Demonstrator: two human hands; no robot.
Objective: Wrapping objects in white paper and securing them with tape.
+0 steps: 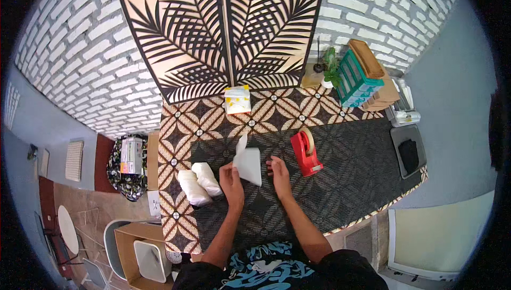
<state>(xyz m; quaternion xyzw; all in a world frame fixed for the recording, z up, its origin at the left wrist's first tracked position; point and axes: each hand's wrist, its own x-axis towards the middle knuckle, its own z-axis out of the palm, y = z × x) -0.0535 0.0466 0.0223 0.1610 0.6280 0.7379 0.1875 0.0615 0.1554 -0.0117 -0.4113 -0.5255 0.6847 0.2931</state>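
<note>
My left hand [231, 183] grips a folded white sheet [249, 165] by its left edge. One flap of the sheet stands up above the fingers; whether it is paper or thin plastic I cannot tell. Just right of the sheet is my right hand [280, 173], its fingers bent and a little apart with nothing in them. A red tape dispenser [299, 150] with a roll of tape [308, 140] lies beyond that hand to the right. Beside my left wrist rest two white wrapped bundles, one outer [192, 188] and one inner [207, 179].
A white and yellow packet [237, 100] sits at the table's back edge below the palm-leaf panel [191, 42]. Back right stand a potted plant [330, 68] and a teal drawer unit [357, 78]. A grey tray [415, 164] holds dark cloth. Left of the table is a cardboard box [123, 246].
</note>
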